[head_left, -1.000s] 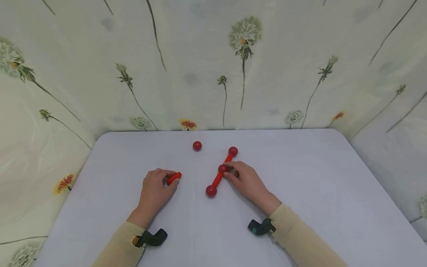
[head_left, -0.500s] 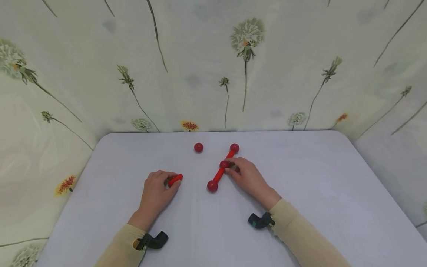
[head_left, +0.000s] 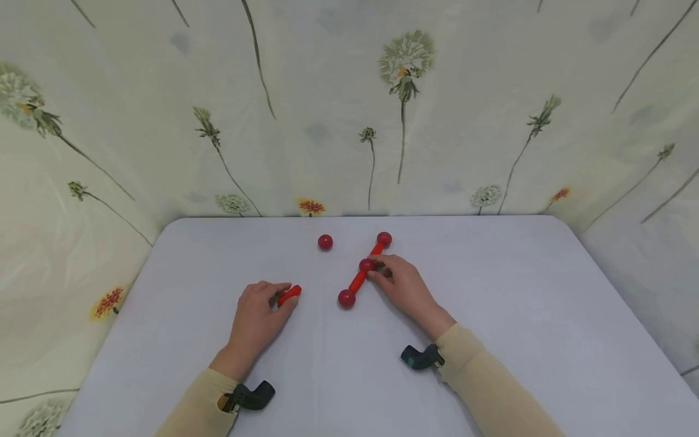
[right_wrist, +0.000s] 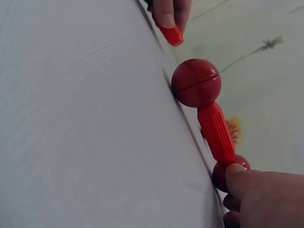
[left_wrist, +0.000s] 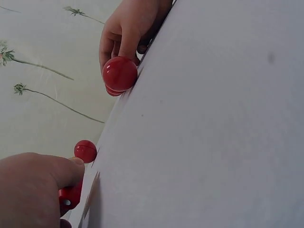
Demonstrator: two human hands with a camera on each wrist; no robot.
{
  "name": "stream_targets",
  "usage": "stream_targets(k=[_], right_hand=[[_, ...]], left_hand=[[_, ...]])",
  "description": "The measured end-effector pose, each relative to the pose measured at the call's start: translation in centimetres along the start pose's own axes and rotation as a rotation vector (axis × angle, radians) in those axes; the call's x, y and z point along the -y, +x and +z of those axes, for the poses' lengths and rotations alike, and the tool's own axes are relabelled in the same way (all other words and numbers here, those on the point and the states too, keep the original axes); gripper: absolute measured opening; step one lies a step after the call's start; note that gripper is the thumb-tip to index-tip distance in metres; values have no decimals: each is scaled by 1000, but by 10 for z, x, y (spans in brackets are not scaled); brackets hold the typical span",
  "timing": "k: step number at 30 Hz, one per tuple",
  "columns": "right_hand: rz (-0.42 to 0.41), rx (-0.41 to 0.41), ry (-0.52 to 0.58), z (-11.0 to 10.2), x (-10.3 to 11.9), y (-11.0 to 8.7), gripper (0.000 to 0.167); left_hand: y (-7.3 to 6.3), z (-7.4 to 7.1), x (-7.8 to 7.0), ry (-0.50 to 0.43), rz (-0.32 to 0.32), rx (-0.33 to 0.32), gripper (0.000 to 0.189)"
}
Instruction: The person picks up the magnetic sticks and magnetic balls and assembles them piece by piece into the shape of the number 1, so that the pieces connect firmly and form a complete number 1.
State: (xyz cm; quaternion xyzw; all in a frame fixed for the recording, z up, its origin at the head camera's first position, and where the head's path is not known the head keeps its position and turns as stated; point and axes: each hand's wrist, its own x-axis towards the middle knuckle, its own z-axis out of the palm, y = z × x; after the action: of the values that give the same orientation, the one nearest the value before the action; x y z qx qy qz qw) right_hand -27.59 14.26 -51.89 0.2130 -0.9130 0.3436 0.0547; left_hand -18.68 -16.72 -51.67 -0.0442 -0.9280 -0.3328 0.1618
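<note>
1. The left hand [head_left: 259, 312] pinches a short, bright-red rod [head_left: 289, 295] between its fingers, left of centre over the white bench [head_left: 508, 291].
2. The right hand [head_left: 404, 285]'s fingers pinch the middle ball [head_left: 366, 265] of a diagonal chain of three glossy dark-red balls and two bright-red rods [head_left: 357, 282].
3. A loose glossy dark-red ball [head_left: 325, 242] rests near the bench's far edge.

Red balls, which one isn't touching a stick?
The lone ball at the back, left of the row that the right hand holds. The other three balls are in that row, each touching a red stick.
</note>
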Motion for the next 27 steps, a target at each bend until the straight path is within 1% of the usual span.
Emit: stream_targets(k=[5, 13, 19, 27], right_hand=[[8, -8, 6, 2, -1, 1, 40], [21, -26, 0, 3, -1, -3, 39], [21, -15, 7, 5, -2, -4, 40], [18, -33, 2, 5, 0, -4, 39]], left_hand=[[-3, 1, -7, -41, -2, -2, 29], [-9, 7, -14, -63, -9, 6, 27], [-12, 8, -15, -66, 3, 4, 25], [-13, 11, -20, -89, 33, -4, 25]])
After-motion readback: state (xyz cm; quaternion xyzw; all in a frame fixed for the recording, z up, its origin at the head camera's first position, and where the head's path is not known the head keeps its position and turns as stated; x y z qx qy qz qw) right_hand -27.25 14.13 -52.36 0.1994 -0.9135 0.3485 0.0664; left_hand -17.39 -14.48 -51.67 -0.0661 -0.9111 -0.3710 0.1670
